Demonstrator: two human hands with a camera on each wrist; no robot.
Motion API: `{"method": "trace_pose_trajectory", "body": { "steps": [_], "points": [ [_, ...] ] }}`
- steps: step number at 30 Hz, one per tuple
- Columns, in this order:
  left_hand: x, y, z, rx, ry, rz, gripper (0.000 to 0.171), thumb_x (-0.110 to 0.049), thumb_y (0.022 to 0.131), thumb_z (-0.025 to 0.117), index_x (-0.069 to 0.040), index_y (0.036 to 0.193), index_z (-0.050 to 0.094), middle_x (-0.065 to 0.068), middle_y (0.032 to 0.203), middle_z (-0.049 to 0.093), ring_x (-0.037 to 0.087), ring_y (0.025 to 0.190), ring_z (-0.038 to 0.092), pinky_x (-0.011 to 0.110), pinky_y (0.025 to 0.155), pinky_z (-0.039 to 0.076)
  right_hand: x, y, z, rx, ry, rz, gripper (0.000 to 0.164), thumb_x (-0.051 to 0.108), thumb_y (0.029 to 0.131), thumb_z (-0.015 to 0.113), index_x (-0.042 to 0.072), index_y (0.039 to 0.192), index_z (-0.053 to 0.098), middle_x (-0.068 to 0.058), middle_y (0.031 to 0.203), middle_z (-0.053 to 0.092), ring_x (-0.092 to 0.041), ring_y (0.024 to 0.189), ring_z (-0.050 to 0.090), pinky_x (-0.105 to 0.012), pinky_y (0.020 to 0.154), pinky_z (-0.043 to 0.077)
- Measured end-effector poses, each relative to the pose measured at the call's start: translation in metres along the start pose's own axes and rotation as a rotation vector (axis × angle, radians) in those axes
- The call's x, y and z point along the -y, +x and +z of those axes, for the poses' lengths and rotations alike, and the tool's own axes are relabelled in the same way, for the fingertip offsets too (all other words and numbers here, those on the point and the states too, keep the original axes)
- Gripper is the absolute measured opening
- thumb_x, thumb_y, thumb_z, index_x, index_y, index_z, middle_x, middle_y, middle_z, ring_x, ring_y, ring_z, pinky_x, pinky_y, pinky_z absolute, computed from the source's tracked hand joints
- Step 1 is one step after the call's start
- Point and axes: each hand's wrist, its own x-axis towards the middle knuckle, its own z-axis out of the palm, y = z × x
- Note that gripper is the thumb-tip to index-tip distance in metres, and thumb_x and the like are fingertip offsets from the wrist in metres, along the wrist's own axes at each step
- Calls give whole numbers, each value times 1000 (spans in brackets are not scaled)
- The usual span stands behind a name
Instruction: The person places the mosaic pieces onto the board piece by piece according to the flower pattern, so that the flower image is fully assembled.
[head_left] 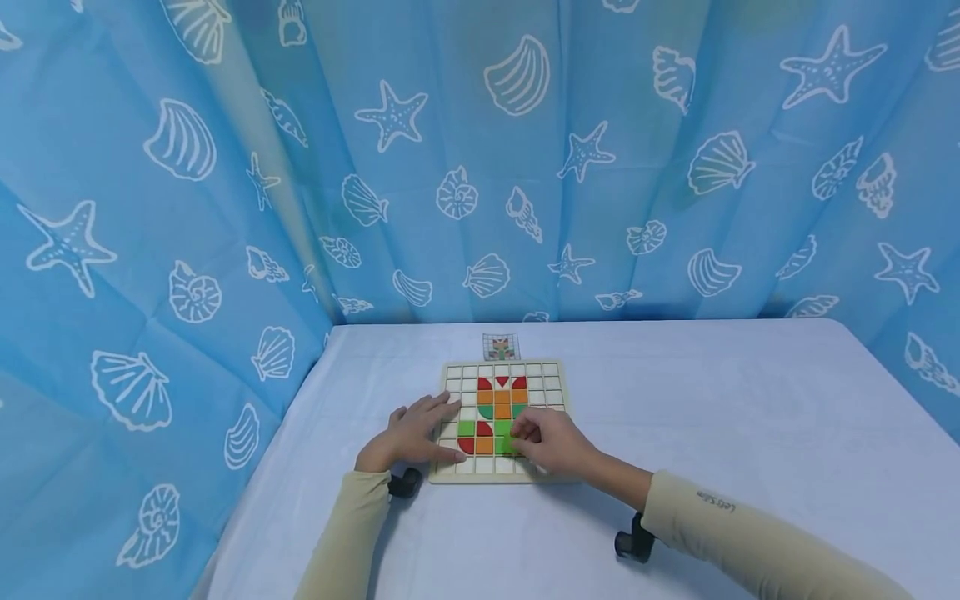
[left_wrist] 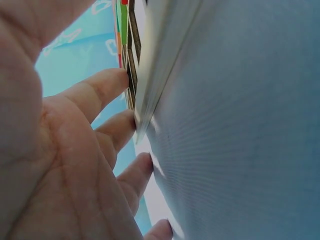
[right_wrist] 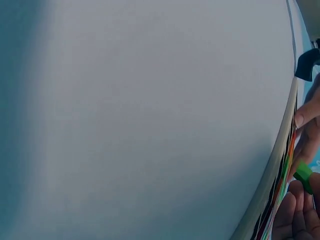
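Observation:
A square wooden grid board [head_left: 495,479] lies on the table, with white squares and red, orange and green tiles set in a pattern. My right hand [head_left: 553,440] is over its lower right part and pinches a green tile [right_wrist: 303,175] between thumb and fingers. In the right wrist view that tile looks tilted; whether it touches the board I cannot tell. With fingers spread, my left hand [head_left: 414,433] rests on the board's left side. In the left wrist view some fingertips [left_wrist: 117,80] touch the board's edge and others reach the white cloth.
A small pattern card [head_left: 500,347] lies just behind the board, printed with a coloured figure on a grid. White cloth [head_left: 712,400] covers the table. A blue curtain [head_left: 465,167] with seashells and starfish hangs behind and at the left.

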Motion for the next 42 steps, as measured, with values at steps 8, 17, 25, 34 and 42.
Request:
{"method": "trace_pose_trajectory", "body": {
  "steps": [8, 17, 25, 34, 42],
  "points": [
    [-3, -1, -3, 9, -13, 16, 93, -59, 76, 77, -28, 154, 37, 2, 165, 24, 32, 153, 17, 66, 118, 11, -3, -3, 2, 54, 17, -79, 6, 10, 86, 76, 12, 89, 70, 7, 80, 66, -7, 72, 57, -19, 64, 51],
    [-2, 0, -1, 15, 6, 0, 93, -59, 76, 77, -29, 154, 36, 1, 165, 24, 31, 153, 18, 66, 118, 12, -6, -3, 9, 91, -99, -169, 5, 12, 86, 76, 14, 87, 72, 10, 78, 67, -2, 71, 58, -19, 65, 51],
    [-2, -2, -1, 7, -10, 6, 93, -58, 76, 77, -28, 154, 37, 2, 165, 24, 32, 153, 17, 66, 118, 11, -3, -2, 9, 85, -200, -218, 5, 11, 83, 77, 13, 78, 76, 9, 75, 63, -2, 71, 52, -18, 61, 48],
    [-4, 3, 3, 12, 4, 1, 93, -58, 76, 78, -29, 154, 36, 1, 165, 24, 30, 152, 17, 66, 118, 12, -6, -3, -1, 176, -41, -66, 12, 18, 84, 79, 13, 93, 74, 9, 82, 65, -9, 75, 57, -19, 67, 51],
    [-3, 2, 4, 12, -2, 29, 93, -57, 76, 78, -28, 154, 36, 2, 165, 25, 32, 152, 18, 66, 118, 14, -18, -3, -25, 173, 68, -3, 18, 18, 86, 77, 8, 101, 72, 4, 87, 67, -12, 74, 59, -20, 67, 52]
  ]
}}
